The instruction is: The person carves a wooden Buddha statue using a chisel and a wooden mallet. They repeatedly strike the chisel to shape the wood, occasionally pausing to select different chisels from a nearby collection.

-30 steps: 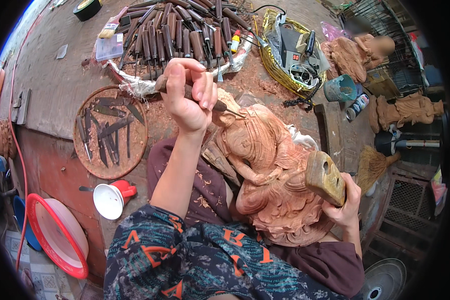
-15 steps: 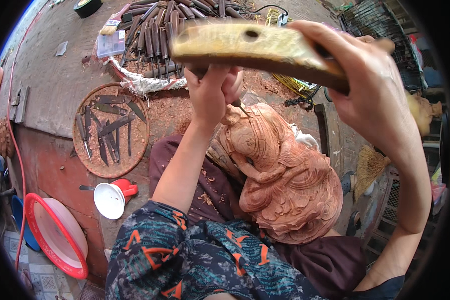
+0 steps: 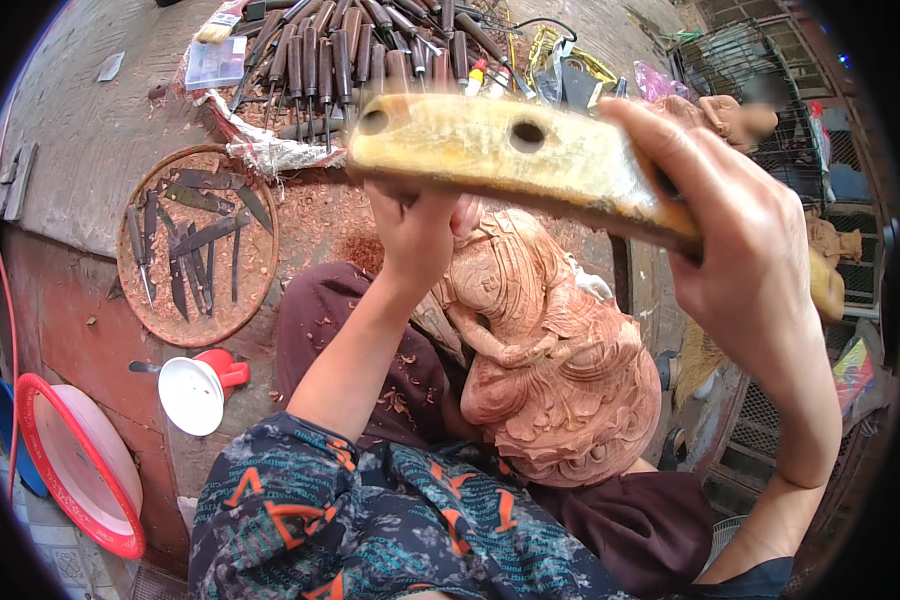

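Note:
A reddish wooden statue (image 3: 560,370), carved with a robed figure and folded drapery, lies tilted across my lap. My right hand (image 3: 745,225) grips a worn, yellowish wooden mallet (image 3: 450,145) with dark holes in its face. The mallet is raised above my left hand (image 3: 410,240) and hides part of it. My left fingers are wrapped at the top end of the statue. They hold a carving chisel, whose shaft shows in the earlier view but is now mostly hidden.
A round tray (image 3: 255,312) of blades and wood shavings sits at left. Beyond it lie many dark-handled chisels (image 3: 310,75), a clear plastic box (image 3: 216,62) and a brush (image 3: 217,25). Nearer are a red-and-white cup (image 3: 192,397) and a red-rimmed basin (image 3: 80,470). A wire cage (image 3: 755,90) stands far right.
The mallet has shifted slightly down and right in the picture, now covering more of the left hand and the chisel. The whole view has drifted a little, moving the surroundings left.

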The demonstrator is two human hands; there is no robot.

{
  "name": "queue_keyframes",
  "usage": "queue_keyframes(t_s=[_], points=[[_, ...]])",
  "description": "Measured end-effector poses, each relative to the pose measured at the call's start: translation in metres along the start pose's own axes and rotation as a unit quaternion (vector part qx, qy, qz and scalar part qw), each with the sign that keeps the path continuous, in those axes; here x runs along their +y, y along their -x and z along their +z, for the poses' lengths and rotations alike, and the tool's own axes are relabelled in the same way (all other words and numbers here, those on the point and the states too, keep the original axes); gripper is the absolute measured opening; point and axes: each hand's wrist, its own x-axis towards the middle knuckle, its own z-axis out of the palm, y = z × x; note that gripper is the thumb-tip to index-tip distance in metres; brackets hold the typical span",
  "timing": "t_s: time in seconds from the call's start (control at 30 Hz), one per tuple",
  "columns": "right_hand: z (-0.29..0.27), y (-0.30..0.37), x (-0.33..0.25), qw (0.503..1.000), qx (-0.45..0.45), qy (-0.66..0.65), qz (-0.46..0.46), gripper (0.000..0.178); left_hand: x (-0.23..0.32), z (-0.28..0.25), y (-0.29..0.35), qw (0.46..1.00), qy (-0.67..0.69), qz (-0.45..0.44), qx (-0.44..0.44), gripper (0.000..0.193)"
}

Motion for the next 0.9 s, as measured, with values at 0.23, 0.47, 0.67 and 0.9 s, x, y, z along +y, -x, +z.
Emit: queue_keyframes(t_s=[0.23, 0.47, 0.67, 0.9], points=[[-0.006, 0.005, -0.008, 0.992, -0.097, 0.075, 0.025, 0.068, -0.013, -0.004, 0.029, 0.994, -0.031, 0.100, 0.037, 0.004], [0.006, 0.006, -0.003, 0.986, 0.014, -0.166, -0.024, 0.061, -0.016, -0.016, 0.029, 0.990, -0.018, 0.110, 0.082, 0.007], [0.007, 0.006, -0.007, 0.981, 0.014, -0.193, -0.034, 0.058, -0.021, -0.022, 0.033, 0.995, 0.011, 0.068, 0.066, 0.011], [0.005, 0.005, -0.011, 0.981, 0.010, -0.189, -0.047, 0.057, -0.019, -0.031, 0.033, 0.998, 0.050, 0.000, 0.024, 0.015]])
